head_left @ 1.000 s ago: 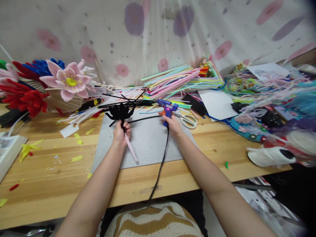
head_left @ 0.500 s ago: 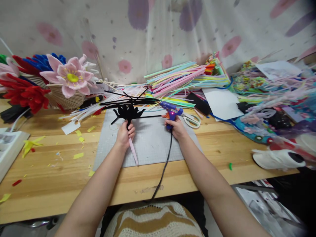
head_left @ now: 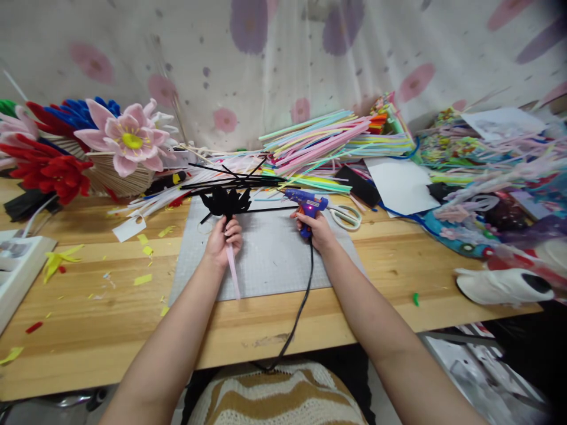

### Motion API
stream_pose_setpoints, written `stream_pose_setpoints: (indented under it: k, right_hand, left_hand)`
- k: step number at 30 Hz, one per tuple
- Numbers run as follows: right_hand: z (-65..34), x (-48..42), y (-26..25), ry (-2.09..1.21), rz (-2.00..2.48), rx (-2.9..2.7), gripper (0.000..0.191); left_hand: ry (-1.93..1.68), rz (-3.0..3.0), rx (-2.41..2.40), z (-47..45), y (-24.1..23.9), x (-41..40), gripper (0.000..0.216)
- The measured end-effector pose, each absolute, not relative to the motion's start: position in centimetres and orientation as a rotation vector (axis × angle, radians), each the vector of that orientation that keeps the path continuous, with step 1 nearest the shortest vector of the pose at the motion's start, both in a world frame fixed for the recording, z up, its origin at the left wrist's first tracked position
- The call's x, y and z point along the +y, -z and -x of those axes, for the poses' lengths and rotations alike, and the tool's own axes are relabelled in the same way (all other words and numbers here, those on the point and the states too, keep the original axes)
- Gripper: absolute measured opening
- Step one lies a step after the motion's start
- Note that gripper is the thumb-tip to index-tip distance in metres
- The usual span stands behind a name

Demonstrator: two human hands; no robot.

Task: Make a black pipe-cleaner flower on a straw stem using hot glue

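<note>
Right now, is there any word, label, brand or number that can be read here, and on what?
No text can be read anywhere in this view.
On the glue gun in the right hand: no legible brand or label.
On the paper sheet at far right: faint grey print, too blurred to read.
On the white tag: looks blank.
On the black flower in the left hand: no marking.

Far side: a pale cloth backdrop [head_left: 283, 53], printed with pink and purple flowers and small grey dots, hangs in soft folds across the full width. Light is even and diffuse, with faint shadows. A light wooden table [head_left: 88, 319] of jointed planks spans left to right, its near edge scuffed.
</note>
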State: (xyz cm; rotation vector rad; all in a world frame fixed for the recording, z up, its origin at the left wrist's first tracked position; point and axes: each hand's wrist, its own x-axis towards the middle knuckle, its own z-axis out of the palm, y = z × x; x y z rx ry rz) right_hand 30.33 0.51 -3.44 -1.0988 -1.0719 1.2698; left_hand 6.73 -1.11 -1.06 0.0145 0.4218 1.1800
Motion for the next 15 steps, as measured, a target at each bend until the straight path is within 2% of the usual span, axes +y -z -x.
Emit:
stream_pose_setpoints:
  k: [15]
  right_hand:
    - [-30.32,0.50,3.59,-1.273,1.097,-1.080,0.028]
  left_hand:
    - [-1.157,-0.091,0.578,-6.05,0.78,-0.51,0.018]
